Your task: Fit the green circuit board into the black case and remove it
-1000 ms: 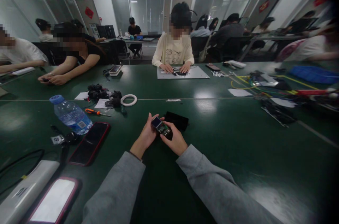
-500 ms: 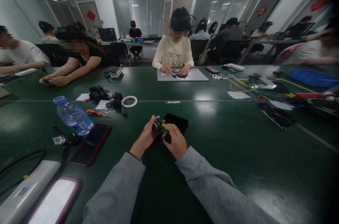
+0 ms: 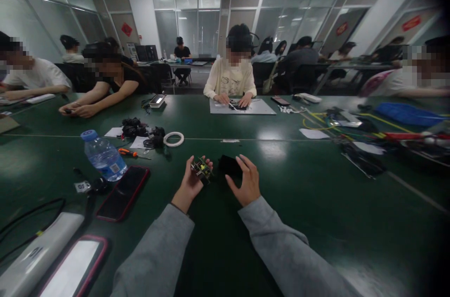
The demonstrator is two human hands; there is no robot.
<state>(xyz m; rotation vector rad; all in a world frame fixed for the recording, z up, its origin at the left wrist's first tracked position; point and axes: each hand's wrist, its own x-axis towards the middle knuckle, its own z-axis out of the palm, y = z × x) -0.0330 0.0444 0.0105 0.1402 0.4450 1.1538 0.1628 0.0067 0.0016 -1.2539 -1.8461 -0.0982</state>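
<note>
My left hand (image 3: 191, 183) holds a small green circuit board (image 3: 201, 168) with components on it, fingers curled round it just above the green table (image 3: 288, 194). To its right, my right hand (image 3: 246, 181) lies over a flat black case (image 3: 228, 165) on the table, fingers bent on its near edge. Both forearms wear grey sleeves.
At left lie a water bottle (image 3: 103, 155), a red-rimmed phone (image 3: 123, 186), an orange screwdriver (image 3: 131, 153), a tape roll (image 3: 173, 138), black parts (image 3: 138, 129) and a second phone (image 3: 68, 266). Across the table a person (image 3: 232, 72) works on a grey mat (image 3: 242, 107). Cables (image 3: 351, 123) lie at right.
The two hands have parted. The left hand kept the circuit board and turned it; the right hand let go and moved right onto the black case. The view tilted up.
</note>
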